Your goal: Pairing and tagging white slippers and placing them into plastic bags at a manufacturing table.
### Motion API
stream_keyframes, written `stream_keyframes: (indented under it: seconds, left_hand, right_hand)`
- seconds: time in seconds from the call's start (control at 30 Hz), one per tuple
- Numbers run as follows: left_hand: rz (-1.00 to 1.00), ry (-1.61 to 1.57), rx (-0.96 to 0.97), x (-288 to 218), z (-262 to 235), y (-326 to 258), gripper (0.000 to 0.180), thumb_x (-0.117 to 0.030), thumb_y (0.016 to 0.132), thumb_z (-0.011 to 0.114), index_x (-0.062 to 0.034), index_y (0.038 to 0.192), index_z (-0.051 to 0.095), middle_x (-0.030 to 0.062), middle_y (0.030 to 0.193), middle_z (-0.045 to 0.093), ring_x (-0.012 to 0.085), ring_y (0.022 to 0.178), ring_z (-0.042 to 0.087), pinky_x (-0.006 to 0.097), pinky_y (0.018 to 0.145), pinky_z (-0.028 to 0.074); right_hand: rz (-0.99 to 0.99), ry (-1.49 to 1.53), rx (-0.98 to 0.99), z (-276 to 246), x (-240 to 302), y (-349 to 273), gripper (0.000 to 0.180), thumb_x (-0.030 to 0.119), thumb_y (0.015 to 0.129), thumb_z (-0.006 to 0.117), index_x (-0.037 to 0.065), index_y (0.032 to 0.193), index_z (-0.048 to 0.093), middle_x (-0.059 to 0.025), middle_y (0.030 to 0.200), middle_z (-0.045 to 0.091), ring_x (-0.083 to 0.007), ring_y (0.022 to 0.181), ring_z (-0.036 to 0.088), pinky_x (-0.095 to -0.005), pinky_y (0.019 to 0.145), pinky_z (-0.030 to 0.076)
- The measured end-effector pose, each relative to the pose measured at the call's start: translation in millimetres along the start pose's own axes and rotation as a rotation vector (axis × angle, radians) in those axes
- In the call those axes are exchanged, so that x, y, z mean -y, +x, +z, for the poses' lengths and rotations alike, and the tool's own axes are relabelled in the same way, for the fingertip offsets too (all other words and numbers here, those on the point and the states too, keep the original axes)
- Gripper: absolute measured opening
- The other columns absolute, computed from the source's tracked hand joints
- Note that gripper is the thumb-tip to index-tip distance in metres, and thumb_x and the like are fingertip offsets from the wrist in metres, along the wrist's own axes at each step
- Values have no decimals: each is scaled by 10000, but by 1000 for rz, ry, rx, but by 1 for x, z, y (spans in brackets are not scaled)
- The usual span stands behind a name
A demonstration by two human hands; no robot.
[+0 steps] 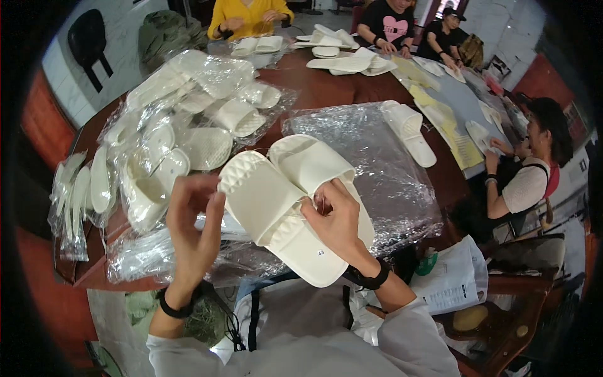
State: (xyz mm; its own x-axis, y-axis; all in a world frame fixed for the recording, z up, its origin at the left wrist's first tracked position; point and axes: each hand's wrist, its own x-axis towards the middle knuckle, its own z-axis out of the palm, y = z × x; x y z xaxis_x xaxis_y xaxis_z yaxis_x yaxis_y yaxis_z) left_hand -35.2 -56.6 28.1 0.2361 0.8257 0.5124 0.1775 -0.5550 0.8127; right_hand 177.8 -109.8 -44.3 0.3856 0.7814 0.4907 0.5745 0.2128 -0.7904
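A pair of cream-white slippers (254, 195) with ridged straps is held up in front of me, soles side by side and tilted. My right hand (336, 217) grips the pair at the middle, thumb and fingers pinched at the inner edges of the straps. A thin clear thread seems to show near those fingertips. My left hand (193, 220) is beside the left slipper's edge, its thumb and index finger curled close together. Whatever lies between those fingertips is too small to make out. Beneath the pair, clear plastic bags (383, 182) lie stacked on the table.
Bagged white slippers (213, 75) are heaped on the dark red-brown table (320, 94) at left. A single slipper (411, 132) lies at the bags' far right corner. Several people work around the table, one in a yellow top (248, 19). A white plastic bag (449, 279) is at my right.
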Motion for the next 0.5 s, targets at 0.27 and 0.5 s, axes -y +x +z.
stream_keyframes:
  seconds: [0.27,0.5]
  left_hand:
    - [197,-3,308,5,53,-68,236,-33,833,662,-34,1057,586,155,1042,572,264,880,586,340,748,490]
    - [389,211,699,31,115,-78,580,-154,809,707,-82,1341,485,180,1374,425,379,1197,455,445,991,418]
  right_hand:
    - [36,97,-114,-72,-14,27,238,49,773,712,17,690,491,-1,640,473,-60,524,443,-250,458,340]
    - [60,-281,-392,-191,-78,66,206,118,784,712,-27,770,566,-62,678,583,-118,606,544,-281,544,440]
